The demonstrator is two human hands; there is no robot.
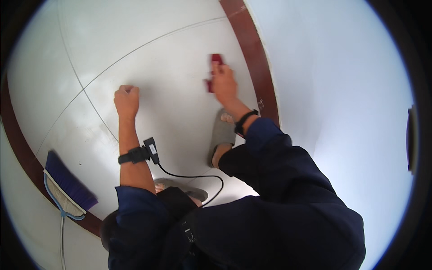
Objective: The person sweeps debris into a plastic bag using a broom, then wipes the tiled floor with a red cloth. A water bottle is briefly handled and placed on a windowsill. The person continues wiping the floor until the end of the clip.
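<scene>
My right hand [224, 81] is closed around a dark red object [216, 58], blurred by motion, whose parts stick out above the fingers and to their left; it may be a cloth or a tool, I cannot tell. It is above the pale tiled floor [168, 77], left of the dark red baseboard [258, 60]. My left hand [127, 99] is curled into a fist over the tiles, with no object visible in it. A black strap with a small device [152, 150] and a cable is on the left wrist; another black strap is on the right wrist.
A broom with purple bristles [69, 182] leans at the lower left by the other stretch of baseboard [20, 145]. A white wall [320, 74] rises at the right. My feet, in grey slippers [221, 133], are on the floor below my hands.
</scene>
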